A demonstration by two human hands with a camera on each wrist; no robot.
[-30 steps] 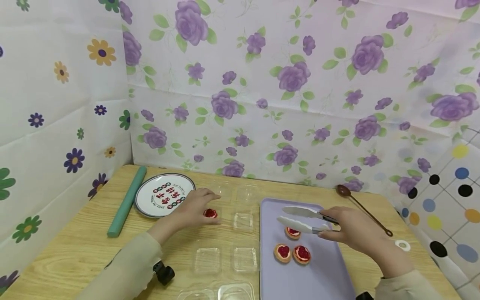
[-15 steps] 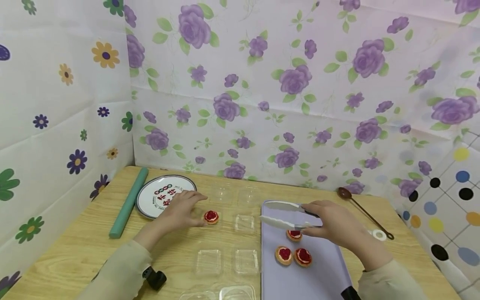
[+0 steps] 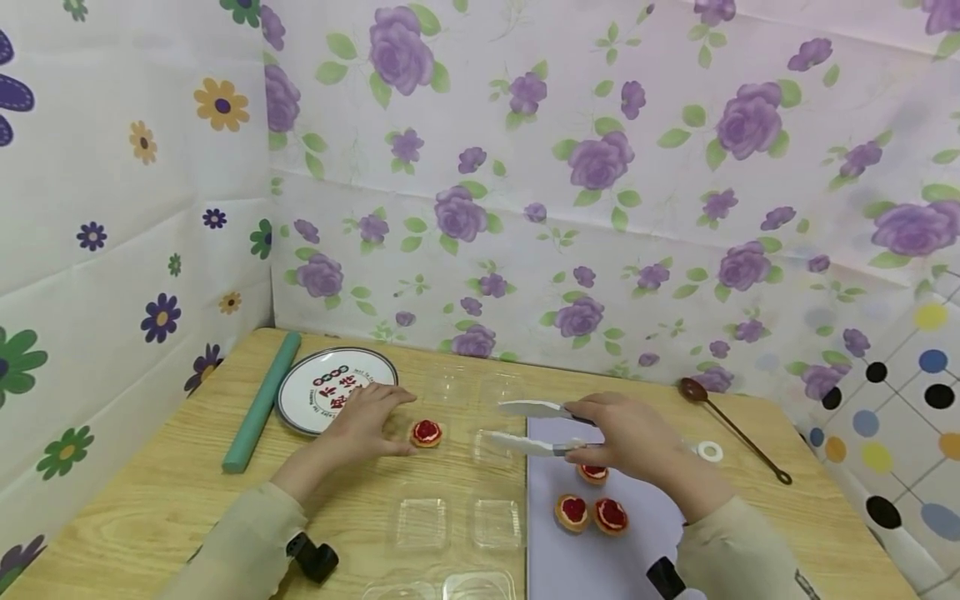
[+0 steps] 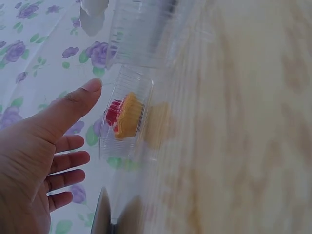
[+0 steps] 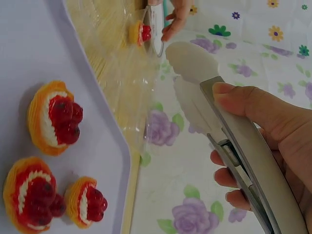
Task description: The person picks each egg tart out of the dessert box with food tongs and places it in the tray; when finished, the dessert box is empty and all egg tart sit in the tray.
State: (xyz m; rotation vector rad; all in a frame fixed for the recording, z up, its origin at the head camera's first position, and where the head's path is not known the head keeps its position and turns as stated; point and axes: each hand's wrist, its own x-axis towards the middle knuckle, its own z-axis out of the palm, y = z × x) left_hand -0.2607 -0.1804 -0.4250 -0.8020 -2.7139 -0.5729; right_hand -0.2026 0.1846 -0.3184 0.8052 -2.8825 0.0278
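My right hand (image 3: pixel 630 442) grips metal tongs (image 5: pixel 248 161) with their tips spread apart and nothing between them. In the head view the tongs reach past the left edge of the lilac tray (image 3: pixel 645 554), over clear plastic boxes. A small red-topped fruit tart (image 3: pixel 426 433) sits in one clear box (image 4: pixel 105 141). Beside it my left hand (image 3: pixel 360 429) is held with thumb and fingers apart, gripping nothing. On the tray lie three more fruit tarts (image 5: pixel 54 118), with the farthest partly hidden by my right hand in the head view.
More clear boxes (image 3: pixel 422 523) stand left of the tray. At the back left are a white plate (image 3: pixel 303 396) with red lettering and a green rolling pin (image 3: pixel 262 404). A brown long-handled ladle (image 3: pixel 738 433) and a white ring (image 3: pixel 709 452) lie right of the tray.
My right hand has carried the tongs left, from above the tray to over the boxes. The left hand has drawn slightly left, away from the boxed tart, which shows more fully.
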